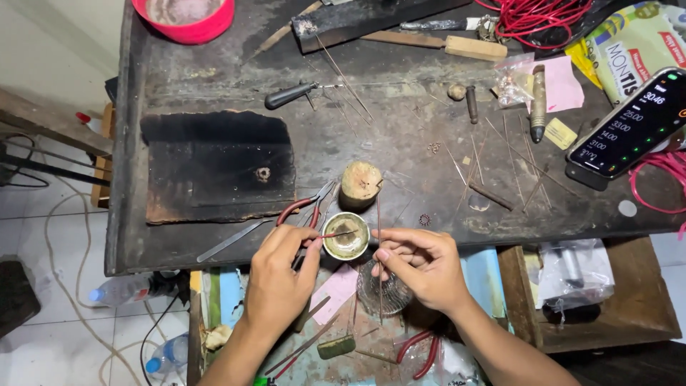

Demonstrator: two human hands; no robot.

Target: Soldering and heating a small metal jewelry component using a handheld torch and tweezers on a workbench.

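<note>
My left hand (282, 268) pinches a thin reddish stick (337, 234) whose tip reaches into a small round tin (346, 236) at the front edge of the dark workbench (214, 86). On the other side of the tin, my right hand (421, 264) pinches a thin upright metal wire (379, 243) between thumb and fingers. Red-handled pliers (304, 207) and a short wooden stump (359, 183) lie just behind the tin.
A charred black board (218, 168) lies at the left. Several thin wires (514, 157) are scattered at the right, near a phone (632, 125). A red bowl (184, 18), red wire coil (536, 16) and wooden-handled tools sit at the back. An open drawer (343, 314) below holds more pliers.
</note>
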